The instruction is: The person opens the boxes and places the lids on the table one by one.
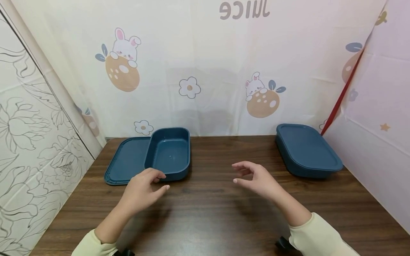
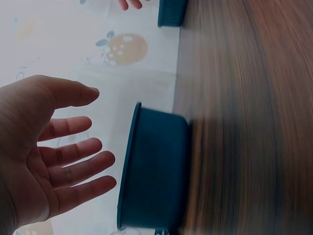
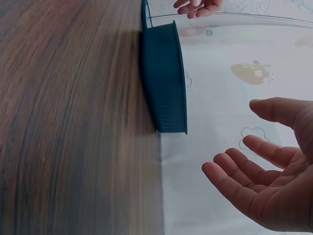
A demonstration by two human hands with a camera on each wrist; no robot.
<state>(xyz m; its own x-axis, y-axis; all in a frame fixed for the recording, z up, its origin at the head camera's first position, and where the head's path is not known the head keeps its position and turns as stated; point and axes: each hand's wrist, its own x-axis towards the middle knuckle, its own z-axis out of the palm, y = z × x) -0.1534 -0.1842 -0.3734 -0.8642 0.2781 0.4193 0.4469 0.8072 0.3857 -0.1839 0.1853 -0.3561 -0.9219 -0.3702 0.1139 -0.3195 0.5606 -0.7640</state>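
In the head view a blue rectangular food container (image 1: 169,153) without its cover stands at the left of the table, its inside bare. Partly under or behind it lies a flat blue lid (image 1: 129,161). My left hand (image 1: 142,190) hovers just in front of the container, fingers loosely bent and holding nothing; the left wrist view shows a gap between the fingers and the container wall (image 2: 154,169). Over the middle right of the table my right hand (image 1: 256,179) is held up with relaxed fingers, nothing in it. A second blue container (image 1: 309,151), covered by a lid, sits at the back right.
The brown wooden table (image 1: 205,220) meets a pale printed cloth (image 1: 211,53) along its back edge. Another cloth (image 1: 381,117) hangs at the right, with a red strip (image 1: 342,94) in the corner. A flower-patterned white panel (image 1: 35,142) borders the left side.
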